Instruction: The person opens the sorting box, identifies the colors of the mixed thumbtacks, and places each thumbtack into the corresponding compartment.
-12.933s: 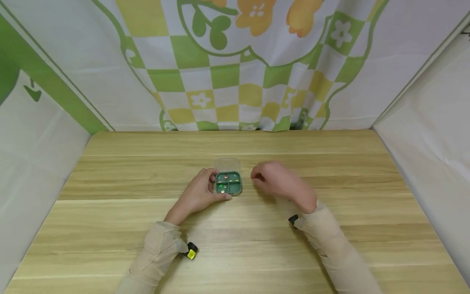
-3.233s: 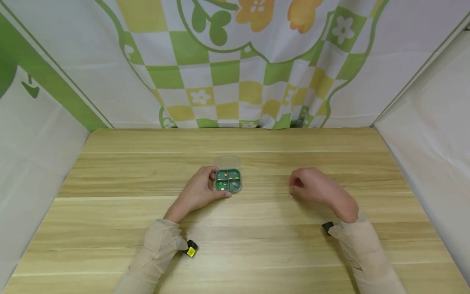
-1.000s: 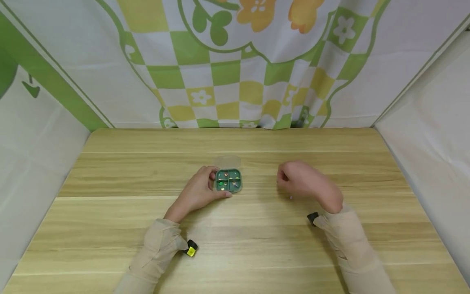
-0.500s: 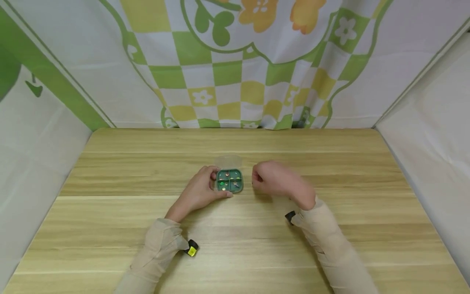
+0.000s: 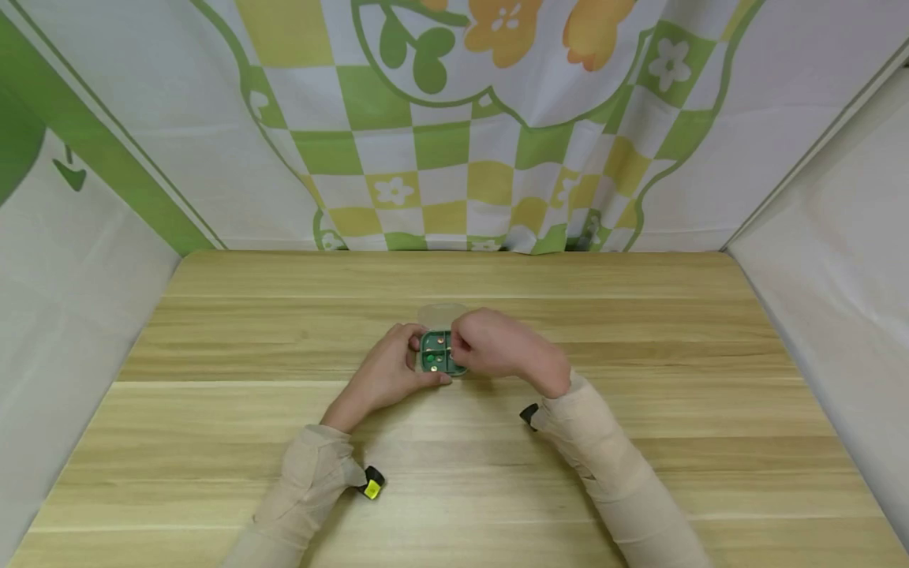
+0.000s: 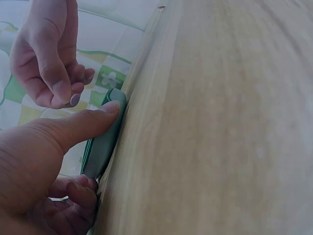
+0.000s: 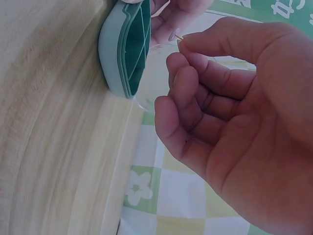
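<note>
A small green box (image 5: 433, 361) with compartments sits on the table, its clear lid (image 5: 439, 315) folded back. Small coloured pieces lie in its left compartments. My left hand (image 5: 387, 371) grips the box's left side between thumb and fingers. Over the right compartments is my right hand (image 5: 497, 347), hiding most of them in the head view. In the right wrist view, its thumb and forefinger pinch the thin shaft of a flat-headed thumbtack (image 7: 173, 35), above the green box (image 7: 115, 51). Another tack-like piece (image 6: 161, 8) lies on the table in the left wrist view.
The wooden table (image 5: 440, 489) reaches to a green, white and yellow checked curtain (image 5: 440, 150) at the back. White cloth walls (image 5: 838, 213) stand at both sides. Each sleeve has a black wrist device (image 5: 372, 483) strapped near it.
My right hand has moved left from the table's right part to above the box. Since the earliest frame, pieces appeared in the front right compartment. My left hand has kept its grip.
</note>
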The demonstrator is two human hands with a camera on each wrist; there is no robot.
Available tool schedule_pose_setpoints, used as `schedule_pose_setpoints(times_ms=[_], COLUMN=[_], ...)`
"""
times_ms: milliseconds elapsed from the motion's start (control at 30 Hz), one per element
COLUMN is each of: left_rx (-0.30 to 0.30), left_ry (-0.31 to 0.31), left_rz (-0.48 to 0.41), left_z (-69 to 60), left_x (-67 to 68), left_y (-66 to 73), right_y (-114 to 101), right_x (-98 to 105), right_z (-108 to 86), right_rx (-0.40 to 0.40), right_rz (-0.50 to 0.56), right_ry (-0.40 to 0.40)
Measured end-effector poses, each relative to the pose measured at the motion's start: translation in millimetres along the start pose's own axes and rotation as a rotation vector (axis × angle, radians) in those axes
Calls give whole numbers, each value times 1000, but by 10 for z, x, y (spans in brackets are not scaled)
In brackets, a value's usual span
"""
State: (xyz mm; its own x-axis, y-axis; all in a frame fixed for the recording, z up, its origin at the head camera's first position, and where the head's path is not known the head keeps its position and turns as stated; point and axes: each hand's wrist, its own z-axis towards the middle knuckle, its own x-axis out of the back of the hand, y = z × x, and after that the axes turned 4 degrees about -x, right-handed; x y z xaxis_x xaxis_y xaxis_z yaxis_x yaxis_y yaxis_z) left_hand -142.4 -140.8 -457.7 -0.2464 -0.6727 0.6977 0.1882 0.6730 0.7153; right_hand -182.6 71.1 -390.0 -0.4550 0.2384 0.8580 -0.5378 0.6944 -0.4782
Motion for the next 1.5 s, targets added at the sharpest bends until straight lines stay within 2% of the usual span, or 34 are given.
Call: schedule_pose_setpoints(times_ms=[500, 1067, 1300, 1500], left_rx=[1, -2, 5, 9], left_ry=[-4, -2, -2, -3], left_rz=[-5, -2, -5, -6], left_z=[-2, -5, -11, 3], left_x=[1, -6, -18, -16], left_y=[-5, -5, -18, -17], right_y=[3, 26, 90, 222], right_x=[-28, -44, -49, 2], right_z=[16, -36, -130, -301], right_rx=[-7, -8, -29, -51], right_rz=[12, -24, -34, -39], right_ry=[8, 25, 20, 40])
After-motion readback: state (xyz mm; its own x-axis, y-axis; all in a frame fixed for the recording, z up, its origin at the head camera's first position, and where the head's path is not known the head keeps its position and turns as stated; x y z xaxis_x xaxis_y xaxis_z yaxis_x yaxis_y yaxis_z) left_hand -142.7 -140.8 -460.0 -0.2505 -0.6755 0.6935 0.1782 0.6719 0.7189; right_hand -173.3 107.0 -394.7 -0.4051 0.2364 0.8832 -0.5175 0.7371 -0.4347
